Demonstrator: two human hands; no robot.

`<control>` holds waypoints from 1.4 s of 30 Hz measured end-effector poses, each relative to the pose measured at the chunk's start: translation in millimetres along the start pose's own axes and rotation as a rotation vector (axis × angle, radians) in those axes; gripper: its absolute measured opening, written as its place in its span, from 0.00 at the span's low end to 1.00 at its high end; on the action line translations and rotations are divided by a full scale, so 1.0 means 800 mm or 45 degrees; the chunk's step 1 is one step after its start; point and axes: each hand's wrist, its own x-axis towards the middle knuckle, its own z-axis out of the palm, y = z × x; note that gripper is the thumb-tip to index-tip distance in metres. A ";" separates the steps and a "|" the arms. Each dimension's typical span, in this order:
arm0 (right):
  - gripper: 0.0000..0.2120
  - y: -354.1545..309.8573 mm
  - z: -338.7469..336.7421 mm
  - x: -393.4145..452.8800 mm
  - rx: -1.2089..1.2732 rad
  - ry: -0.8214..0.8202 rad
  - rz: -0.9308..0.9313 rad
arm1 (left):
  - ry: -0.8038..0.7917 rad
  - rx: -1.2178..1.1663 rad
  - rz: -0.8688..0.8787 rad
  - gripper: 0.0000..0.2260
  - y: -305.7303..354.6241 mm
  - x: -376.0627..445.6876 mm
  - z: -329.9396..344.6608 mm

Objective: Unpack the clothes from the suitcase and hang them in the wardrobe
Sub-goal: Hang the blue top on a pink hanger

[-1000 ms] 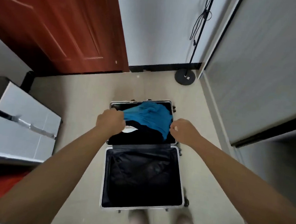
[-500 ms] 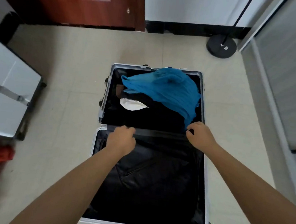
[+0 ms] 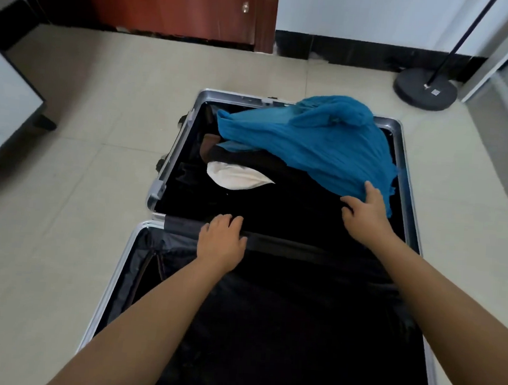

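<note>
- the right hand point(image 3: 365, 213) sits right of centre in the frame, thumb lying on the lower edge of the blue garment point(image 3: 316, 142) and fingers spread on the dark clothes beneath; whether it pinches the fabric yet, i cannot tell.
- the left hand point(image 3: 221, 239) is at centre frame, fingers curled loosely over the black hinge strip point(image 3: 288, 243) between the two halves of the suitcase point(image 3: 178, 145); it seems to rest there rather than grip.
- the blue garment lies crumpled in the upper half of the suitcase, heaped toward the upper right, its long axis running from upper left down to lower right, straight toward the right hand.
- so the right hand is touching it, while the left hand is well apart, below and left of it; my guess is the lift starts on the right, with the left crossing up to take the far corner.
- under the blue piece lie the dark clothes point(image 3: 276, 194) and a white item point(image 3: 235, 177).
- the lower half of the suitcase shows only black lining point(image 3: 282, 329).
- the suitcase lies open on the tiled floor point(image 3: 80, 210); a round lamp base point(image 3: 425, 88) stands at upper right and a red door point(image 3: 169, 3) at the top.
</note>
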 end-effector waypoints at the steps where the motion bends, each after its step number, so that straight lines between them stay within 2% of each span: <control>1: 0.17 0.001 0.001 0.004 -0.016 0.032 0.010 | -0.024 0.016 0.005 0.20 0.003 0.002 0.006; 7: 0.17 0.005 0.015 0.032 -0.178 -0.085 0.089 | -0.068 0.155 0.160 0.16 0.003 0.028 0.008; 10: 0.16 0.010 0.024 0.037 0.080 0.166 0.048 | -0.090 0.174 0.210 0.16 -0.003 0.033 0.012; 13: 0.19 0.010 0.024 0.030 0.275 0.395 0.130 | -0.034 0.191 0.226 0.16 -0.006 0.032 0.020; 16: 0.18 0.011 0.026 0.016 0.450 0.431 0.244 | -0.010 0.177 0.231 0.16 -0.007 0.034 0.022; 19: 0.18 0.013 0.035 -0.012 0.513 0.237 0.216 | 0.011 0.190 0.238 0.16 -0.007 0.033 0.024; 22: 0.29 0.017 0.034 -0.039 0.102 -0.120 0.079 | 0.057 0.122 0.255 0.16 -0.008 0.029 0.027; 23: 0.28 0.020 0.031 -0.045 -0.051 -0.177 0.009 | 0.121 0.037 0.255 0.17 -0.007 0.025 0.030; 25: 0.17 0.021 0.020 -0.057 -0.189 -0.212 -0.135 | 0.421 -0.148 0.253 0.22 -0.005 0.018 0.031; 27: 0.08 0.029 0.011 -0.072 -0.079 -0.254 -0.285 | 0.708 -0.212 0.264 0.30 0.001 0.012 0.034; 28: 0.12 0.034 0.009 -0.080 -0.010 -0.318 -0.349 | 0.756 -0.205 0.258 0.34 0.004 0.010 0.035; 30: 0.20 0.046 0.007 -0.097 0.120 -0.539 -0.398 | 0.703 -0.166 0.241 0.40 0.009 0.006 0.046; 31: 0.20 0.046 0.005 -0.099 0.152 -0.645 -0.403 | 0.671 -0.169 0.227 0.38 0.008 0.005 0.042; 34: 0.17 0.051 0.008 -0.097 0.166 -0.829 -0.332 | 0.494 -0.287 0.244 0.17 0.015 0.010 0.046; 35: 0.15 0.051 0.011 -0.098 0.140 -0.855 -0.303 | 0.406 -0.365 0.276 0.16 0.018 0.013 0.046; 37: 0.09 0.050 0.019 -0.101 0.009 -0.869 -0.299 | 0.231 -0.633 0.311 0.21 0.023 0.010 0.039; 39: 0.17 0.063 0.036 -0.114 -0.039 -0.749 -0.361 | 0.202 -0.926 0.303 0.22 0.026 0.000 0.027; 40: 0.20 0.068 0.040 -0.124 0.108 -0.576 -0.373 | 0.181 -0.970 0.326 0.22 0.024 -0.004 0.022; 41: 0.18 0.070 0.039 -0.135 0.351 -0.377 -0.320 | 0.142 -0.923 0.364 0.20 0.020 -0.009 0.020; 42: 0.13 0.075 0.038 -0.145 0.542 -0.159 -0.283 | 0.080 -0.815 0.410 0.20 0.018 -0.013 0.020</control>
